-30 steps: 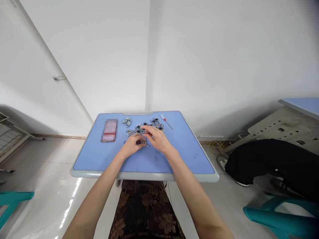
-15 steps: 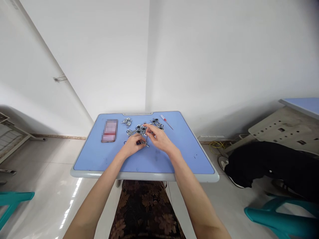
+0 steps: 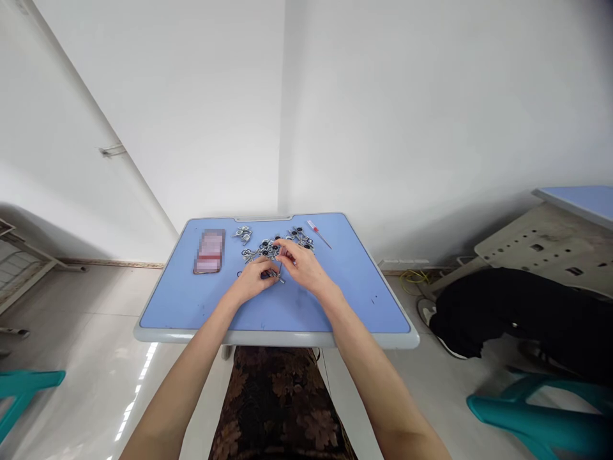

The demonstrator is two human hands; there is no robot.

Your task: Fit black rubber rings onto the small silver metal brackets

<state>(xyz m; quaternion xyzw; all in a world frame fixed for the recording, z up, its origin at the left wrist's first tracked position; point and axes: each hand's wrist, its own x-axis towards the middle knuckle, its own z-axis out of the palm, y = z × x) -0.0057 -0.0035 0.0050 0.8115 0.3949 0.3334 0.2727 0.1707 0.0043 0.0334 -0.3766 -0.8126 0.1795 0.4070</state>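
Observation:
On the blue desk, my left hand (image 3: 253, 279) pinches a small silver metal part (image 3: 280, 280) between thumb and fingers, low over the desktop. My right hand (image 3: 297, 260), fingers closed, grips a screwdriver (image 3: 280, 266); its thin shaft points down at the metal part, while the fingers mostly hide the handle. Just beyond both hands lies a pile of silver metal parts (image 3: 266, 248) with black round pieces. A smaller group of silver parts (image 3: 243, 234) sits farther back to the left. One dark ring (image 3: 239, 274) is beside my left hand.
Another screwdriver (image 3: 318, 234) with a red and clear handle lies at the back right of the desk (image 3: 191, 306). A phone (image 3: 209, 251) rests on the left. To the right are a person's dark-clothed leg (image 3: 498, 313), a green stool (image 3: 536, 409) and another desk (image 3: 575, 198).
My right hand has closed its fingers around the screwdriver and come slightly lower and left. My left hand keeps its hold on the metal part. The whole view has shifted slightly.

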